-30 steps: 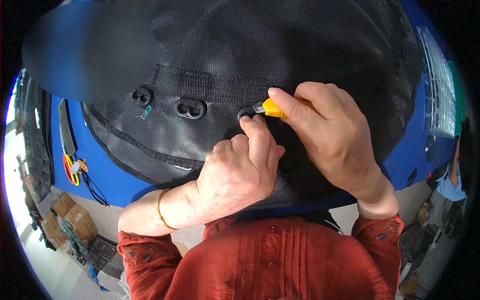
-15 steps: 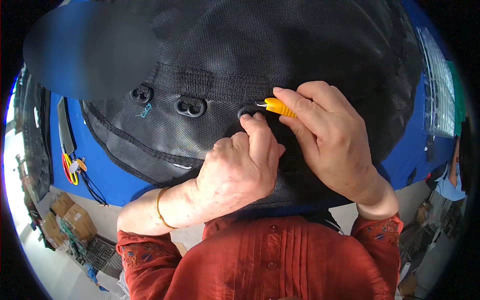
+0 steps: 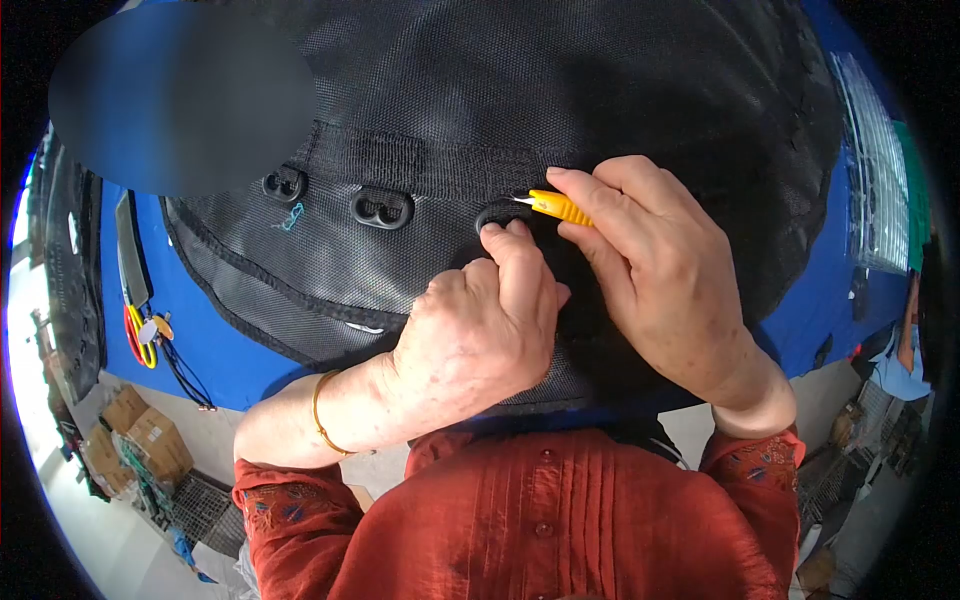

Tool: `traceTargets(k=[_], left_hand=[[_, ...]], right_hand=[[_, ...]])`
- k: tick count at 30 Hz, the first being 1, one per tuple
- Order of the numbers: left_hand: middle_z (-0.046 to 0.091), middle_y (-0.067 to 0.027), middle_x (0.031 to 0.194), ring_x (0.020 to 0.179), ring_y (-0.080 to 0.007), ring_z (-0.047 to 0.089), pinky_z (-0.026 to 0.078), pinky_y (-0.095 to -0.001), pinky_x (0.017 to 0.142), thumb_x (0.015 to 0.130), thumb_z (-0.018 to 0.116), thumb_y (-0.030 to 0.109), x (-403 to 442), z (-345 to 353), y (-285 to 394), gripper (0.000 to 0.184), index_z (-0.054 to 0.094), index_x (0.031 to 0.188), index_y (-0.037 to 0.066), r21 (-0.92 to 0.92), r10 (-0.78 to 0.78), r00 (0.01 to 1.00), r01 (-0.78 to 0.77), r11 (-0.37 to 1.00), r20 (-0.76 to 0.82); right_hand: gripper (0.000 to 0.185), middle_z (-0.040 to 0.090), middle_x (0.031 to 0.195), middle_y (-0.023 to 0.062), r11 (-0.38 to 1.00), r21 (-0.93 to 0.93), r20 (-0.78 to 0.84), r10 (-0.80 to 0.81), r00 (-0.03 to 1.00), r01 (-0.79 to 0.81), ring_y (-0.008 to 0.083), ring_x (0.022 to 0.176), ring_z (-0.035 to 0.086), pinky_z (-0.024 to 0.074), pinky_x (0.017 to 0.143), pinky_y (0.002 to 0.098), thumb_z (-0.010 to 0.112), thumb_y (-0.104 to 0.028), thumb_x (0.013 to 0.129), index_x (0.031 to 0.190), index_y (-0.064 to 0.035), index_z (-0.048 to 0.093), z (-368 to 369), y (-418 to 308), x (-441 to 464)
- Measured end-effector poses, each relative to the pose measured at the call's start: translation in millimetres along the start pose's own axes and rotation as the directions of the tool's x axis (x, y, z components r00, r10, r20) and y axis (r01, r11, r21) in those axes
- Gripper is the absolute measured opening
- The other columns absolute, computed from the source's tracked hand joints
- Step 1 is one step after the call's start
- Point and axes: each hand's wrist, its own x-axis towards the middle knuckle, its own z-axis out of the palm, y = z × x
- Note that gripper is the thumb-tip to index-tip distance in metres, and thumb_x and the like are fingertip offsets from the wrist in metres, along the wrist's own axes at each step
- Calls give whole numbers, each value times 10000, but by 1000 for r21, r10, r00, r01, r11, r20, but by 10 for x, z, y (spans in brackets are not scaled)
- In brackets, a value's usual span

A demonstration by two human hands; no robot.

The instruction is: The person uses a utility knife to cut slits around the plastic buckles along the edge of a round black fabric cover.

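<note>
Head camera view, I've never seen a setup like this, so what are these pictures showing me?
There is no robot: one person works bare-handed, and every picture comes from a camera worn on their head, looking down. Sheets of black woven fabric lie on a blue surface. The right hand holds a small yellow-handled blade tool. The left hand's fingertips rest on a black oval fitting. Scissors with red-and-yellow handles lie off to the left.

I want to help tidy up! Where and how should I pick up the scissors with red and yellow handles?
Probably best by the red and yellow looped handles, from the near side: they lie closest, while the long grey blades point away, keeping fingers clear.
</note>
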Motion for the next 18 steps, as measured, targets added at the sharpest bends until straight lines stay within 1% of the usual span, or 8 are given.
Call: traceTargets(k=[5, 8, 13, 18], left_hand=[[680, -267, 1121, 670, -162, 618, 532, -282, 521, 1010, 712, 304, 2, -6, 2, 539, 681, 1244, -181, 17, 10, 1000, -10, 1000, 3], [680, -269, 1120, 677, -165, 624, 534, -283, 522, 1006, 718, 305, 9, -3, 7, 535, 684, 1233, -178, 24, 3, 1000, -3, 1000, 1], [679, -276, 1124, 688, -166, 631, 536, -285, 525, 999, 725, 307, 7, 18, 12, 527, 689, 1216, -172, 18, 1, 1000, -1, 1000, -19], [679, -292, 1117, 677, -158, 620, 522, -283, 515, 1005, 723, 301, -2, 9, 0, 518, 688, 1198, -178, 14, 17, 1000, -17, 1000, -14]], right_hand=[[398, 663, 1068, 121, 1000, 19, -2, -17, 1000, 17, 302, 925, 684, 574, 798, 393, 792, -6, 898, 1292, -32, 744, -21, 18, 2], [416, 660, 1051, 114, 999, 34, 35, -29, 999, 28, 290, 908, 670, 571, 791, 378, 804, -3, 882, 1293, -47, 760, -61, 29, 14], [455, 658, 1038, 93, 997, 6, 34, -75, 997, 74, 263, 897, 653, 568, 782, 367, 829, 6, 845, 1293, -59, 777, -61, 50, 15], [473, 657, 1039, 89, 996, 1, 24, -90, 996, 90, 258, 891, 651, 568, 775, 370, 834, 11, 833, 1297, -59, 775, -48, 48, 13]])
